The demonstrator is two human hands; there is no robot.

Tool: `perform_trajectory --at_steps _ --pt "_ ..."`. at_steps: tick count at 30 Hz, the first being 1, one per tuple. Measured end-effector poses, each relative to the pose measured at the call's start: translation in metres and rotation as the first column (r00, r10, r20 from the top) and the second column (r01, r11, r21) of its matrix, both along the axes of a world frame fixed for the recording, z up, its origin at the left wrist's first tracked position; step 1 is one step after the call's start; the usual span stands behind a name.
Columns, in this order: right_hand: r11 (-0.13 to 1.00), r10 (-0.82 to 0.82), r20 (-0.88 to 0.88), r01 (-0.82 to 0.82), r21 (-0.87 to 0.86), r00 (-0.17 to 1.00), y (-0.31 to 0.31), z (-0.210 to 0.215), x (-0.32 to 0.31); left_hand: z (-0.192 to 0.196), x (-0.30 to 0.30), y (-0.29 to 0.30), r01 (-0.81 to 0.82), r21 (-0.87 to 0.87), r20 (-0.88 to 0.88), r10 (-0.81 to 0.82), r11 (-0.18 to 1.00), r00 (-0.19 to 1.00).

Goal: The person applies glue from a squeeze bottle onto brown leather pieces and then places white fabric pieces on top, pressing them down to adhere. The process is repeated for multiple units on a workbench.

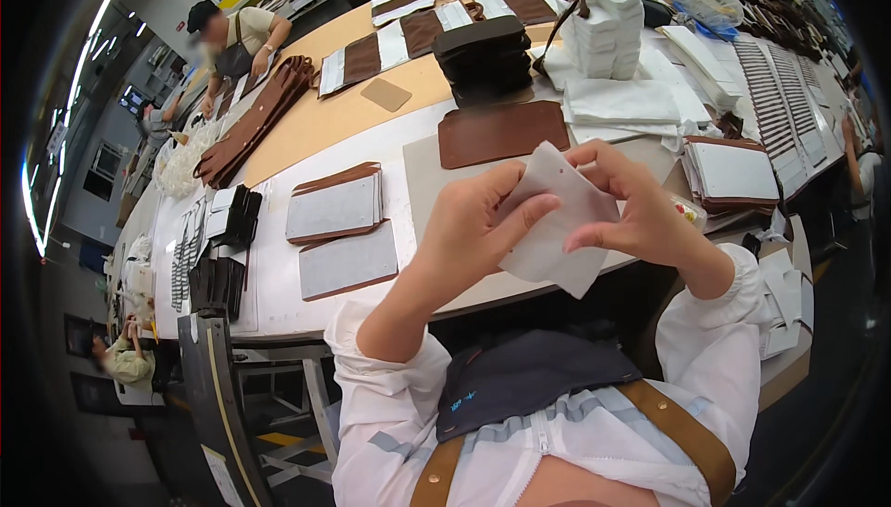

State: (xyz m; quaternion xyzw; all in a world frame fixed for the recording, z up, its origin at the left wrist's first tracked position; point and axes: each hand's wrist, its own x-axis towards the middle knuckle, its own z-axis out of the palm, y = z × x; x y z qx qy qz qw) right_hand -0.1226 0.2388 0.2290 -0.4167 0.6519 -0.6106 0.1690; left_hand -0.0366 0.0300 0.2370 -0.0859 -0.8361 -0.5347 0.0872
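Both of my hands hold a thin, pale, flexible sheet [548, 261] up above the near edge of the table. My left hand [483, 219] pinches its left side, thumb across the front face. My right hand [640, 205] grips the right side, with the thumb in front and fingers curled behind the top. A small dark hole or mark shows near the sheet's upper corner. Just beyond my hands lies a flat brown leather panel [506, 134] on a grey board [422, 159]. Behind that panel rises a stack of dark folded pieces [481, 57].
White folded pieces [603, 29] are piled at the back right. To the left lie grey-faced brown leather panels [334, 205], black bundles [218, 279] and brown straps [255, 126]. Brown-edged white panels [733, 173] sit at right. Across the table, a person [237, 38] leans over work.
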Motion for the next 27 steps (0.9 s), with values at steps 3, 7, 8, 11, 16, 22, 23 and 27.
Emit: perform_trajectory --at_steps 3,7,8,11,16,22,23,27 --pt "0.927 0.269 0.014 -0.262 0.267 0.963 0.011 -0.027 -0.016 0.024 0.009 -0.012 -0.031 -0.066 0.086 0.037 0.997 0.996" --pt "0.853 0.243 0.365 -0.377 0.36 0.899 0.026 -0.066 -0.027 0.0 0.011 -0.051 -0.126 -0.011 0.051 0.127 0.992 0.991" --pt "0.876 0.246 0.389 -0.375 0.302 0.888 0.033 -0.085 -0.033 -0.006 0.013 -0.056 -0.163 0.061 0.082 0.158 0.985 0.984" --pt "0.97 0.116 0.432 -0.196 0.146 0.894 0.041 -0.1 -0.031 -0.033 0.018 -0.067 -0.27 0.193 0.166 0.24 0.943 0.957" --pt "0.989 -0.081 0.543 0.0 0.148 0.836 0.041 -0.147 -0.023 -0.088 0.022 -0.075 -0.43 0.212 0.265 0.372 0.878 0.89" --pt "0.919 -0.386 0.456 0.378 0.113 0.802 0.037 -0.166 -0.015 -0.153 0.03 -0.071 -0.453 0.278 0.331 0.358 0.847 0.873" --pt "0.91 -0.406 0.446 0.395 0.123 0.797 0.038 -0.169 -0.016 -0.156 0.031 -0.067 -0.454 0.261 0.335 0.361 0.852 0.87" --pt "0.893 -0.45 0.397 0.414 0.177 0.8 0.044 -0.185 -0.025 -0.197 0.043 -0.058 -0.418 0.297 0.355 0.308 0.858 0.883"
